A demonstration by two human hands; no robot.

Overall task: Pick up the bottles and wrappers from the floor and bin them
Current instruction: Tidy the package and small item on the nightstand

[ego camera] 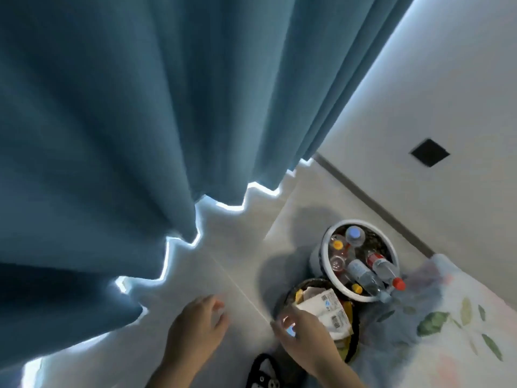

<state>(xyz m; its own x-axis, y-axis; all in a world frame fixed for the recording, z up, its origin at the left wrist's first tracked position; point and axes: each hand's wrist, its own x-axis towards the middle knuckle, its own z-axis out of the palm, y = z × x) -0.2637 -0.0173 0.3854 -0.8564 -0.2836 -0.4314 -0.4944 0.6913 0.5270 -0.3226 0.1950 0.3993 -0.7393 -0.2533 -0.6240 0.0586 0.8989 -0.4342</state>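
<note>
Two bins stand on the pale floor at lower right. The white bin (pixel 324 249) holds several plastic bottles (pixel 363 273), some with red, orange and blue caps. The dark bin (pixel 291 294) nearer me holds white wrappers (pixel 326 306) with printed labels. My right hand (pixel 305 340) hovers at the dark bin's near rim and pinches a small shiny scrap (pixel 289 327) in its fingertips. My left hand (pixel 195 329) hangs above the bare floor left of the bins, fingers loosely curled, holding nothing.
A blue curtain (pixel 140 121) fills the left and top, its hem touching the floor. A white wall with a dark square plate (pixel 430 156) runs along the right. A leaf-printed bedspread (pixel 447 331) lies at lower right. A black slipper (pixel 263 373) sits by my feet.
</note>
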